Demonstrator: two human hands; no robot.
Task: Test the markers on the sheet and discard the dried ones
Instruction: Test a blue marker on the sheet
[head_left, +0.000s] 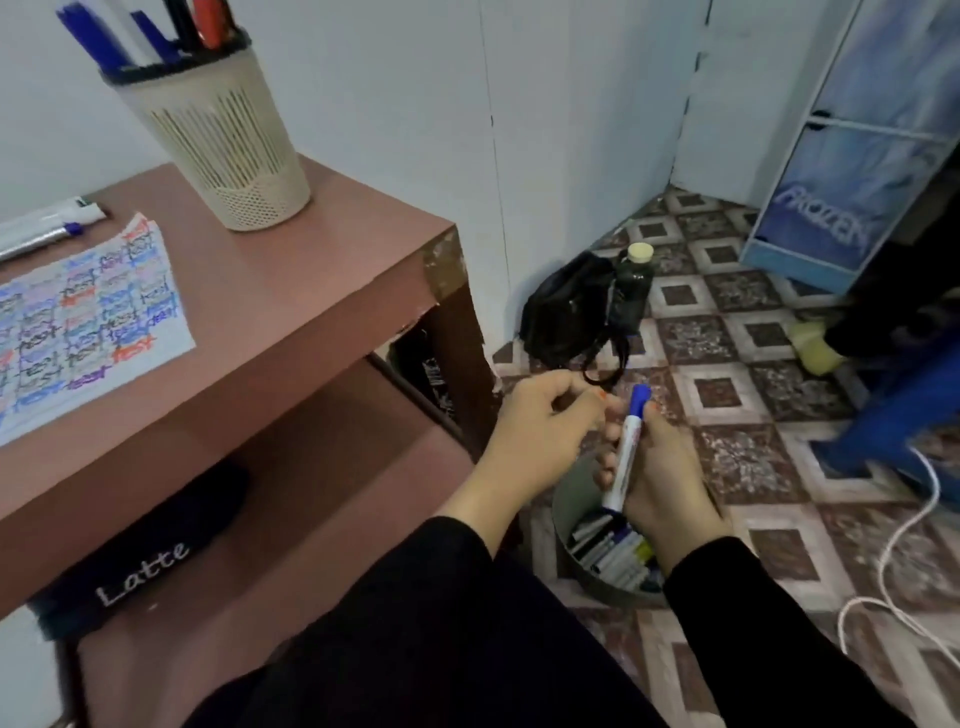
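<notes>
Marker (626, 452), blue-capped and nearly upright, sits in the right hand (662, 486), fingers curled round its barrel, above the bin (563, 525) of markers. The left hand (540, 415) hovers just beside it, loosely curled, holding nothing. The sheet (88, 322) lies on the table (311, 291), well apart.

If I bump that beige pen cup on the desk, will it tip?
Probably tippy: the beige slotted plastic pen cup is tall, seemingly narrower at its base, with long markers leaning out. It looks light and may slide on the brown desk.
</notes>
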